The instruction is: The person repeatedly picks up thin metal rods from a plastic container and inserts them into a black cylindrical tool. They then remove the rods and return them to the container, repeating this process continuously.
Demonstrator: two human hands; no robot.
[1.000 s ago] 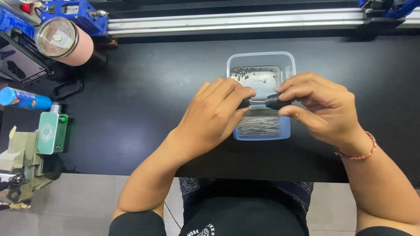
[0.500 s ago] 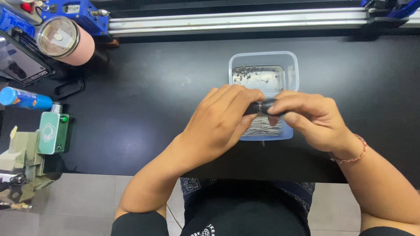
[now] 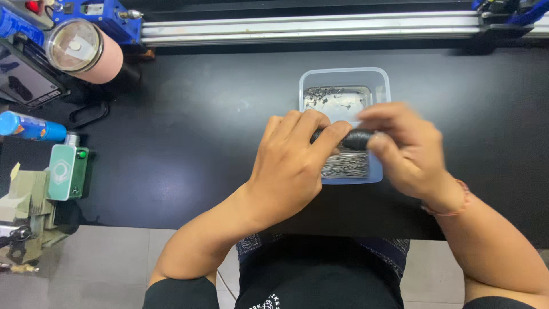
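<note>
A short black cylindrical piece [image 3: 355, 139] is being gripped from both ends, just over the clear plastic container [image 3: 345, 77]; the left hand [image 3: 291, 166] is pinching its left end with the fingertips, while the right hand [image 3: 409, 149], blurred, is closing around its right end; thin metal pins [image 3: 346, 166] are lying in the container beneath both hands; the black bench [image 3: 171, 143] is stretching out left of the left hand, a pink tumbler [image 3: 83, 51] sitting well apart at its far left corner.
</note>
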